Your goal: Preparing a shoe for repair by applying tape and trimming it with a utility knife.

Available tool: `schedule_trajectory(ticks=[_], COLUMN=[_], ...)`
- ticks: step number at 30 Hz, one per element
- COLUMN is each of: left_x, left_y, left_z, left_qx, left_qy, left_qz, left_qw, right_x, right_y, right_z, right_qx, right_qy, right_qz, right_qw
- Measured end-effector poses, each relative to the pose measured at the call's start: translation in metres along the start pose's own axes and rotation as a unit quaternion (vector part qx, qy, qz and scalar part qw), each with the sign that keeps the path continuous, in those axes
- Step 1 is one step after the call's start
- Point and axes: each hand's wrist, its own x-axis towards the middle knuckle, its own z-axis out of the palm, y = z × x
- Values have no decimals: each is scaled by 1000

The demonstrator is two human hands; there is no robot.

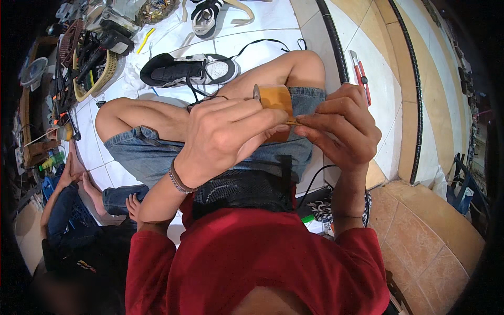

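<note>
My left hand (223,128) and my right hand (344,126) meet over my lap, fingertips close together. Both pinch a thin yellowish-brown strip (292,122); whether it is tape or something wrapped in tape I cannot make out. Just behind my left fingers is a roll of brown packing tape (274,97), partly covered by them. I cannot tell if that hand also supports the roll. Beyond my shin, a black, grey and white sneaker (189,71) lies on the tiles with loose black laces. One lace runs toward my left hand, where it goes out of sight.
A red box cutter (361,79) with its blade out lies right of my right hand. A second sneaker (206,18) is at the top. Far left, a yellow basket (107,76) holds tools, near a yellow stick (146,40). Another person (79,231) sits at lower left.
</note>
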Motion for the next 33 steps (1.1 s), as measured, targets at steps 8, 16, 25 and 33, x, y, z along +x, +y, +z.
schedule_trajectory(ticks=[8,16,25,33], left_x=[5,6,8,11], left_y=[1,3,5,8], left_z=[1,1,4,4], left_qx=[-26,-17,30,2], left_qy=[24,34,43,74], left_qz=[26,2,49,45], left_qw=[999,999,997,996], right_x=[0,-2,-2,-6], right_y=[2,1,-3,1], right_z=[3,7,2,6], right_qx=[-12,4,17,59], right_qy=[5,18,45,51], right_qz=[-30,-16,2,-10], right_qw=[999,1000,999,997])
